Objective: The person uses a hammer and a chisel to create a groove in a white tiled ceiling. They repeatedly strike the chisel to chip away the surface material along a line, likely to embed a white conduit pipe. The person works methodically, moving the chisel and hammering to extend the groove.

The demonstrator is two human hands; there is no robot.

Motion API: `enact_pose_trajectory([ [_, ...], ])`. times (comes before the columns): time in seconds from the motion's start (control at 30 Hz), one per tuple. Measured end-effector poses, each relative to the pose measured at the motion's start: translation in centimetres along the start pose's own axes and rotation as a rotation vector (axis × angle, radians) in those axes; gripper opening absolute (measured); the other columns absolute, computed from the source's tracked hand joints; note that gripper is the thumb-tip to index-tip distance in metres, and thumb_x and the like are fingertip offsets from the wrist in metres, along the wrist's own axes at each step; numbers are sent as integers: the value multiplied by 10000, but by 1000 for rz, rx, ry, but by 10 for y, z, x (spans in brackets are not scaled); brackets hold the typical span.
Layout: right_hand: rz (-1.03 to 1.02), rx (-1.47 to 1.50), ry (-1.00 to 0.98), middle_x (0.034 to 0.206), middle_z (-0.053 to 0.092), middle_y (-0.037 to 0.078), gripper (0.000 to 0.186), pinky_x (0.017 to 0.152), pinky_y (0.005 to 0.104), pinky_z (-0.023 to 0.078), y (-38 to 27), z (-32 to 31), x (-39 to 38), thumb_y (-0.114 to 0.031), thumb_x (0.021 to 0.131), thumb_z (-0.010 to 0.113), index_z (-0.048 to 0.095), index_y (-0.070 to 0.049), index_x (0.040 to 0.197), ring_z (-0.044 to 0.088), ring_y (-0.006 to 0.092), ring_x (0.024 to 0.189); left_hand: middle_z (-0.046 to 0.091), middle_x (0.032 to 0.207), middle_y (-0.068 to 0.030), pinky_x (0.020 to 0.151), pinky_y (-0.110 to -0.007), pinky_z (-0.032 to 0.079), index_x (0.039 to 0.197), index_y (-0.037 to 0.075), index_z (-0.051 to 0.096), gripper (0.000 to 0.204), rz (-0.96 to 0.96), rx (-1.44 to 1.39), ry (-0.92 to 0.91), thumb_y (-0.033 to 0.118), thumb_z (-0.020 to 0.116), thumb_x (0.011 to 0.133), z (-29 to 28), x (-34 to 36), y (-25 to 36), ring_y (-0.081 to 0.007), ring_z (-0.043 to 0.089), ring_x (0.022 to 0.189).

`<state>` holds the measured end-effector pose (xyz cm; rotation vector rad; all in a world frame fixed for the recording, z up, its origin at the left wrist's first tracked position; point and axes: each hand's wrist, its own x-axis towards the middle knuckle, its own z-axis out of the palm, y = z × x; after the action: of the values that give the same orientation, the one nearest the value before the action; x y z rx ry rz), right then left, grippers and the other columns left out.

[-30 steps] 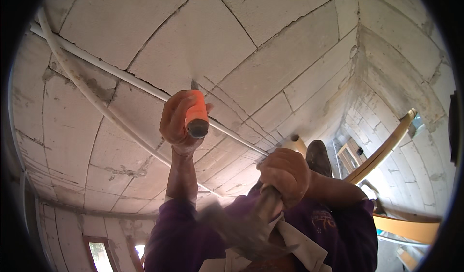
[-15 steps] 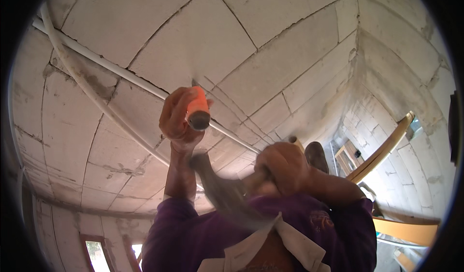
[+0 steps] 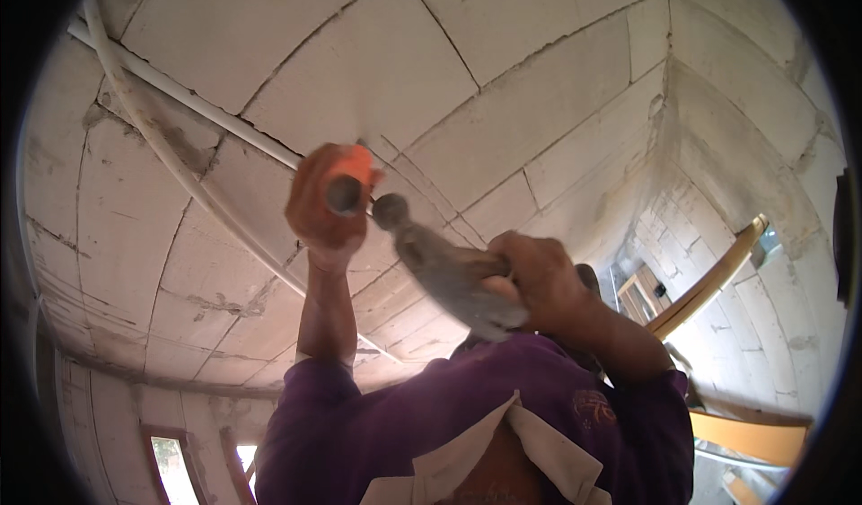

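Note:
My left hand point(image 3: 316, 202) is wrapped round a chisel point(image 3: 361, 161) with an orange grip. The chisel's round metal striking end point(image 3: 345, 195) faces back toward me, and its tip is at a pale block wall point(image 3: 377, 74), mostly hidden behind the hand. In my right hand point(image 3: 549, 279) is a claw hammer point(image 3: 453, 276), gripped by its wooden handle close to the head. The round striking face is just right of the chisel's end, and the claw points down toward my chest. Both hands are slightly smeared by motion.
A white pipe point(image 3: 224, 121) and a bent pale hose point(image 3: 171, 164) run across the wall on the left. On the right the wall meets a corner, with a curved wooden piece point(image 3: 714, 281) and a yellowish board point(image 3: 750, 435) beyond. A window opening point(image 3: 171, 469) lies at lower left.
The hammer has swung up and forward from near my chest to beside the chisel's end. My left hand has shifted slightly up and left, the chisel still in it.

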<state>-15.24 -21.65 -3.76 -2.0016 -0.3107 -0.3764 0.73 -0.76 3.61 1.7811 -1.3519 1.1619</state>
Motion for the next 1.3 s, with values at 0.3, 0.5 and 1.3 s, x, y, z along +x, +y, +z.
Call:
enact_pose_trajectory([
  [0.3,-386,-9,354,661,584,76,177,483,313,464,52,18,-42,-76,731,666,571,-22,870,613,223,523,622,1032,-117,671,-311,600,1084,48,599,434,112,52,5,80,817,710,-8,0,6,-246,654,881],
  [0.5,-183,214,219,649,603,114,243,486,315,455,54,28,-47,-125,759,703,538,-9,896,617,219,514,613,1050,-112,667,-294,627,1067,67,601,426,134,52,8,112,819,704,0,-2,6,-250,660,890],
  [1.3,-451,10,233,613,472,83,325,430,360,397,7,33,13,-256,780,717,521,-1,830,496,226,481,615,997,-119,574,-265,574,1042,37,637,418,117,62,0,91,838,681,4,5,10,-215,656,817],
])
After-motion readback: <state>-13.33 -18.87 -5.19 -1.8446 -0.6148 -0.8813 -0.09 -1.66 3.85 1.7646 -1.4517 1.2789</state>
